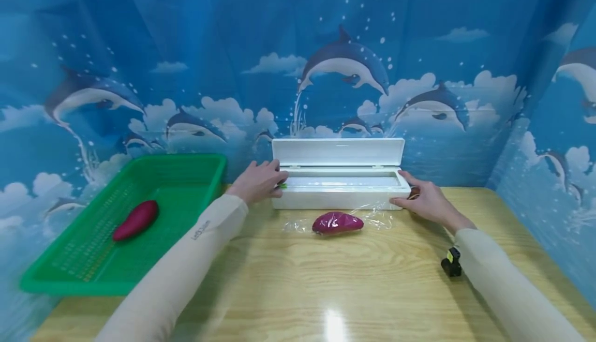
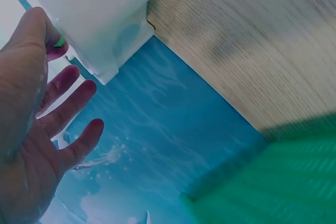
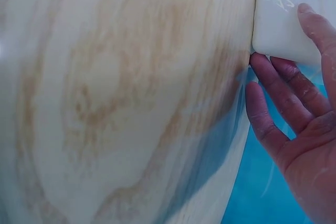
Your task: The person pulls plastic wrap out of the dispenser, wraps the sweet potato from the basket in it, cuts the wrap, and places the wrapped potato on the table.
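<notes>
Pale sleeves (image 1: 186, 259) reach from the near edge over the wooden desk (image 1: 326, 274) toward a white box (image 1: 326, 201), its lid (image 1: 337, 151) standing open at the far side. At the box's left end, the left hand (image 1: 259, 181) pinches a small green tab (image 2: 60, 41) between thumb and forefinger, its other fingers spread. The right hand (image 1: 429, 199) grips the right end, thumb on the near face, fingers partly spread. Just nearer lies a purple root (image 1: 337, 223) in clear film (image 1: 379, 219); another root (image 1: 137, 220) rests in the green basket (image 1: 74, 287) at left.
</notes>
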Demonstrator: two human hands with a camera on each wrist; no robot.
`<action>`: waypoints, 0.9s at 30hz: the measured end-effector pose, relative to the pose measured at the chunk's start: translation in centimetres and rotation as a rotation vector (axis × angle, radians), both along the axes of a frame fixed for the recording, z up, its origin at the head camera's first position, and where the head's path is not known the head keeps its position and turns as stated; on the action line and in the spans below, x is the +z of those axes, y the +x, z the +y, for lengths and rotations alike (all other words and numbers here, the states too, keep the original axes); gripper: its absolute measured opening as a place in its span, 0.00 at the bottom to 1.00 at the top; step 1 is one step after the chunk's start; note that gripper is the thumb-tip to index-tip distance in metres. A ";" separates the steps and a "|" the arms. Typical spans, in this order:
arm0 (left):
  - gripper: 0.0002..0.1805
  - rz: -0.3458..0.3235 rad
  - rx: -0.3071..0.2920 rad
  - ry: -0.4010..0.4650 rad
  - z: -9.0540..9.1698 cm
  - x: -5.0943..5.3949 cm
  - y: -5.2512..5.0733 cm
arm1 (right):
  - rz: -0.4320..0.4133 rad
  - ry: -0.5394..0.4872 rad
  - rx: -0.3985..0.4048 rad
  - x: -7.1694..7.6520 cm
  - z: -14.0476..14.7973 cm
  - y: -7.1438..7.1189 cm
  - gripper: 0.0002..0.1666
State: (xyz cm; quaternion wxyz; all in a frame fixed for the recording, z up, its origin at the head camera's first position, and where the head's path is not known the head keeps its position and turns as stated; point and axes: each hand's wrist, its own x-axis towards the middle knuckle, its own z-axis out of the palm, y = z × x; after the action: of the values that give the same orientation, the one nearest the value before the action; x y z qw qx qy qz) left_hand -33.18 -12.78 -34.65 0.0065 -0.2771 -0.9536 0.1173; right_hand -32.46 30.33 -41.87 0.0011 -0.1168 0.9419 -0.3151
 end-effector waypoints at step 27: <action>0.15 -0.152 0.134 0.144 0.5 1.7 0.8 | 0.029 0.068 0.029 0.5 -0.1 0.3 0.58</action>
State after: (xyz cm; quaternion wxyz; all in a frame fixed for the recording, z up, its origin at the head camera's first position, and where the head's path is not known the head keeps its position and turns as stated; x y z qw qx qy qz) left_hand -32.37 -12.27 -32.96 -0.0537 -0.2196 -0.9737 0.0274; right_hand -32.17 30.21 -41.39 -0.0043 -0.1347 0.9502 -0.2810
